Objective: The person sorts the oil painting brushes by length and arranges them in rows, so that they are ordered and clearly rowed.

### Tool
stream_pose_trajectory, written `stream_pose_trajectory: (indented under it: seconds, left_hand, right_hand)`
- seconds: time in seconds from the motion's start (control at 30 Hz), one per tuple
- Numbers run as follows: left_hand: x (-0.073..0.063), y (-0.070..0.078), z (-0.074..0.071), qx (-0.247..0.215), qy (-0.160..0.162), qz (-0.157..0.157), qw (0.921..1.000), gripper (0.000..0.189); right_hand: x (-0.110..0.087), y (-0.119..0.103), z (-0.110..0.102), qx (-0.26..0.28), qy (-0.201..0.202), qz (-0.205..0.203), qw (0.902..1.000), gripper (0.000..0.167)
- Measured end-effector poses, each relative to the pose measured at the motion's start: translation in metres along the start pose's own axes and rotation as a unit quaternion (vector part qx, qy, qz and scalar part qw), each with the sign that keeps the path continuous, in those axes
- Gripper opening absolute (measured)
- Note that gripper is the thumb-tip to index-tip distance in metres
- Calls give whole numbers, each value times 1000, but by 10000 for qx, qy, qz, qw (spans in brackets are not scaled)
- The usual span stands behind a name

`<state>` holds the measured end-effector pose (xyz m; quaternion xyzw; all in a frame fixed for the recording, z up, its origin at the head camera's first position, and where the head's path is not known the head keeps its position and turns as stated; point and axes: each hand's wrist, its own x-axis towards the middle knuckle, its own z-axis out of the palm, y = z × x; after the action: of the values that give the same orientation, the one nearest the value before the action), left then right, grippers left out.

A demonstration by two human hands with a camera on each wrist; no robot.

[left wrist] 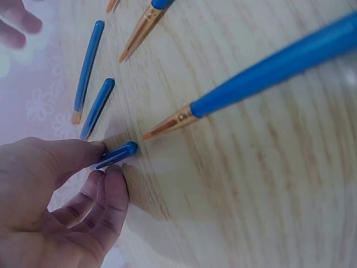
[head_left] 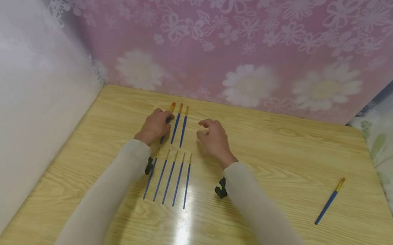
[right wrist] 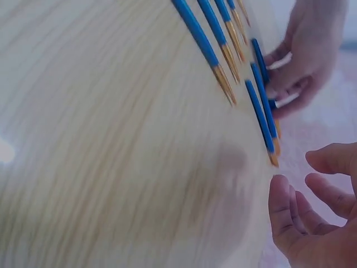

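Note:
My left hand (head_left: 156, 126) pinches the blue handle of a paintbrush (left wrist: 116, 155) between thumb and fingers. That brush is the leftmost of a back row and points its orange bristles away from me; the hand covers part of its handle. Just right of it lie two more blue-handled paintbrushes, a middle one (head_left: 176, 125) and a thinner one (head_left: 183, 128). My right hand (head_left: 214, 139) hovers to the right of this row, thumb and fingers apart and loosely bent, holding nothing.
Several thin blue paintbrushes (head_left: 169, 181) lie side by side in a nearer row, tips away from me. A lone paintbrush (head_left: 330, 201) rests slanted at the far right of the wooden table (head_left: 259, 238). A pink flowered cloth (head_left: 208, 54) hangs behind the back edge.

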<state>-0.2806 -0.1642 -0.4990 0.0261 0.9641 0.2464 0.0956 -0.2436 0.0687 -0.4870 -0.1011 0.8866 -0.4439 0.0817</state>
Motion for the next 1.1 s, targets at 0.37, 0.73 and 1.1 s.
stream_pose_trajectory:
  seconds: [0.37, 0.73, 1.1]
  left_hand:
    - [1, 4, 2, -3, -42, 59, 10000, 40]
    - [1, 0, 0, 39, -12, 54, 10000, 41]
    - [1, -1, 0, 47, 40, 105, 9999, 40]
  right_hand:
    - [-34, 40, -60, -441, 312, 27, 9985, 43]
    - [-58, 74, -86, -730, 545, -2, 9958, 40]
    - [-92, 93, -114, -988, 775, -3, 9921, 35]
